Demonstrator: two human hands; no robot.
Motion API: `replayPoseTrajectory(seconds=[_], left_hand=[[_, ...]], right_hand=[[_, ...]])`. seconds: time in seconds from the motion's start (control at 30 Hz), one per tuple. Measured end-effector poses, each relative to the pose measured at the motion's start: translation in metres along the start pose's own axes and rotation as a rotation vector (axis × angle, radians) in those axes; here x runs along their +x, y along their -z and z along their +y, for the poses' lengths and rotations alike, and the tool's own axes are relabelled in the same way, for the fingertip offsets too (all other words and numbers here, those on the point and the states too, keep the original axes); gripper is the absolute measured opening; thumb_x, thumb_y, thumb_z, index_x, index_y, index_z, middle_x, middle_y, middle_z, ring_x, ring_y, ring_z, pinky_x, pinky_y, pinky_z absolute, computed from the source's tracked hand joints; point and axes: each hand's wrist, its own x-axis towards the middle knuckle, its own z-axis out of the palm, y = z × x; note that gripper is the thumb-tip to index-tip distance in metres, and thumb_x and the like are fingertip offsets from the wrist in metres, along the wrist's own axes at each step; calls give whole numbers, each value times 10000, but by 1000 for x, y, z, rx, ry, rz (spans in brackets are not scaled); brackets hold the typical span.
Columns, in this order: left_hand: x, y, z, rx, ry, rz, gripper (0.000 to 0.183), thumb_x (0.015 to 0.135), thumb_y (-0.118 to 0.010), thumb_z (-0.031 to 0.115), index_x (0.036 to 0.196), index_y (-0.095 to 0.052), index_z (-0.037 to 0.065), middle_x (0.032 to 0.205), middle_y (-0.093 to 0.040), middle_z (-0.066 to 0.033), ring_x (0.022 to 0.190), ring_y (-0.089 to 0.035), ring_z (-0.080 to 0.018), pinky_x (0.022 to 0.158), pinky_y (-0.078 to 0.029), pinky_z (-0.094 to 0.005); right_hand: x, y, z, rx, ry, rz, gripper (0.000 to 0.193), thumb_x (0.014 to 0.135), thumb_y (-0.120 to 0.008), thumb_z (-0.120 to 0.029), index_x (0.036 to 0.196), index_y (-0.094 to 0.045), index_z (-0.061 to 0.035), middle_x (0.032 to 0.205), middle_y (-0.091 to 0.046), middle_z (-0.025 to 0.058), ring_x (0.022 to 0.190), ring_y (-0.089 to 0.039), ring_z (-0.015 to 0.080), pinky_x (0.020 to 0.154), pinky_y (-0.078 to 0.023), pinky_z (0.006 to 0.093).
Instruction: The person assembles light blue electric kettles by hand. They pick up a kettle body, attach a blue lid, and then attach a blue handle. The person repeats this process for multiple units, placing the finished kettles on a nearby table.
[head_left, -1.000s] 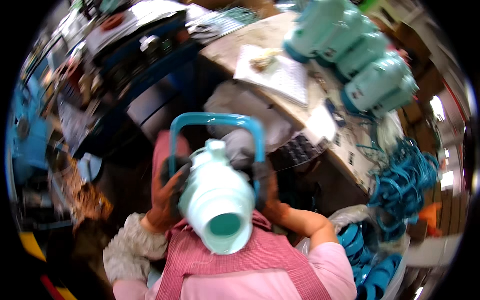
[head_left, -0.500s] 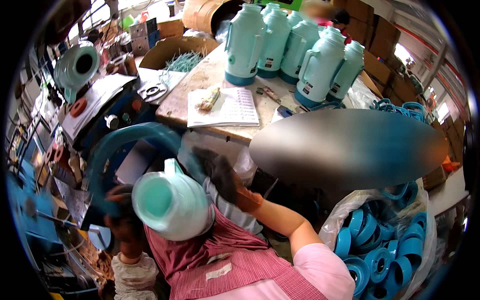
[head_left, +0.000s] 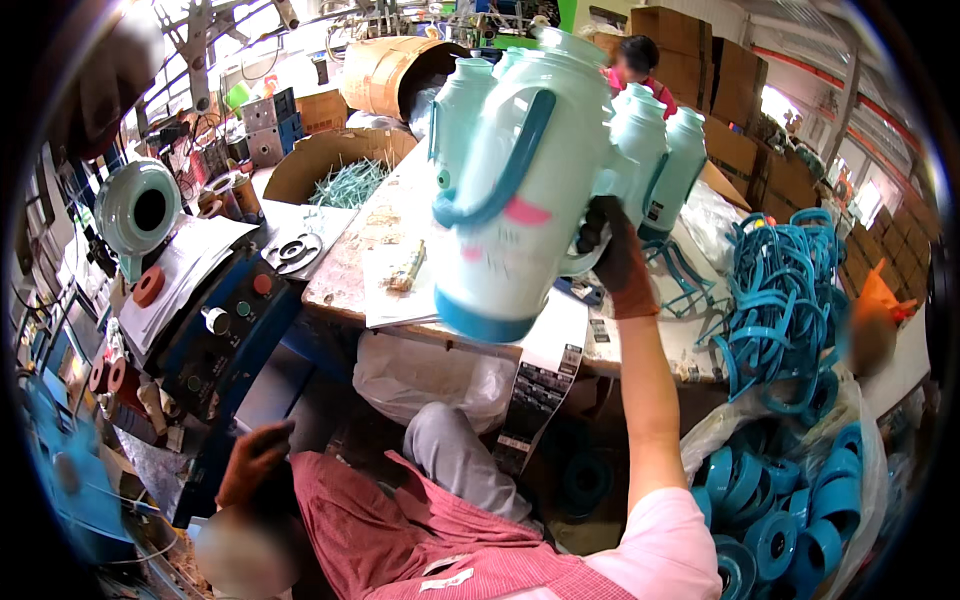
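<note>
A pale mint thermos jug with a blue base and pink print stands out large over the table's front part, its blue carrying handle hanging across its side. My right hand, in a dark and orange-brown glove, is closed around the jug's side grip with the arm stretched forward. Low on the left, beside the blue control box, is my left hand, gloved too. Its fingers point toward my lap, and nothing shows in them. Several similar mint jugs stand behind the held one, partly hidden by it.
Blue straps lie heaped on the table's right, above a plastic bag of blue rings. A strip of dark labels hangs off the front edge. A carton of thin offcuts and another person are farther back.
The jug has gone from my lap, mouth toward me, up and right over the table, upright in my right hand. My left hand is now apart from it; the blue handle hangs on the jug.
</note>
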Motion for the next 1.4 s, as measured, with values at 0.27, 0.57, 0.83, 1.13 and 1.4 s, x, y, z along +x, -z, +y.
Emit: replayPoseTrajectory(seconds=[0.27, 0.57, 0.83, 1.13, 1.4], left_hand=[[-82, -14, -186, 361, 206, 393, 316, 815, -636, 117, 1100, -625, -21, 1121, -635, -172, 1046, -606, -313, 916, -457, -346], [-501, -214, -333, 85, 1502, 881, 544, 682, -684, 363, 1115, -616, 42, 1088, -614, -247, 1054, -565, -402, 898, -460, -448], [-504, -305, -280, 402, 1839, 840, 1047, 638, -754, 239, 1466, -114, 281, 1529, -136, -105, 954, -610, -343, 749, -521, -456], [-530, -196, -282, 358, 1522, 514, 481, 595, -799, 437, 954, -721, 126, 934, -686, -122, 954, -638, -283, 862, -499, -415], [-339, -66, -50, 1041, 410, 444, 445, 625, -733, 487, 851, -626, 120, 893, -583, -51, 823, -615, -260, 717, -467, -390]], right_hand=[[149, 84, 40, -883, 686, 472, 341, 815, -717, -321, 970, -576, -52, 713, -578, 36, 532, -535, 155, 483, -440, 304], [207, 149, 116, -1663, 760, 292, 425, 868, -639, -316, 1174, -479, -69, 886, -604, 92, 601, -572, 176, 522, -467, 296], [57, 9, 214, -1227, 463, -254, 526, 916, -569, -311, 1356, -392, -84, 1041, -627, 141, 662, -604, 196, 557, -490, 288], [-143, -199, 255, -971, -208, -1069, 586, 860, -595, -76, 1400, -369, -94, 1205, -583, 143, 932, -620, 221, 770, -513, 298], [-331, -300, 304, -852, 397, -1791, 786, 688, -764, -333, 1352, -417, -95, 1405, -381, 148, 1322, -304, 383, 1094, -260, 471]])
